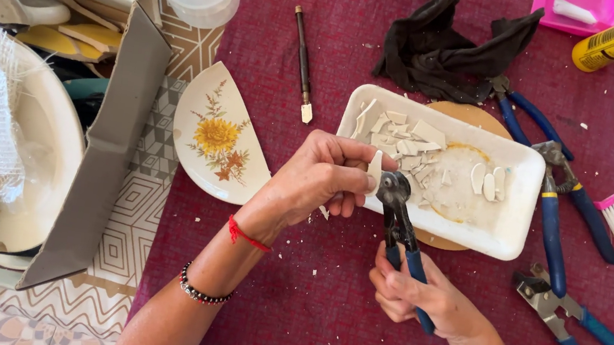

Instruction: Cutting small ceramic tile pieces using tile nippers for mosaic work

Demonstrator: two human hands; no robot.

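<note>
Left hand (pixel 320 176) pinches a small white ceramic shard (pixel 374 171) at the bench's middle. Right hand (pixel 418 295) grips blue-handled wheeled nippers (pixel 398 227), jaws at the shard. White rectangular foam tray (pixel 504 224) of ceramic chips lies just beyond.

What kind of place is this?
Probably a craft table for mosaic work: a white tray holds small tile pieces, blue-handled nippers bite a piece, and a broken flowered plate lies nearby.

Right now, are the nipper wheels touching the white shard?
Touching. The head view shows the nipper wheels against the white shard pinched in the left hand.
</note>
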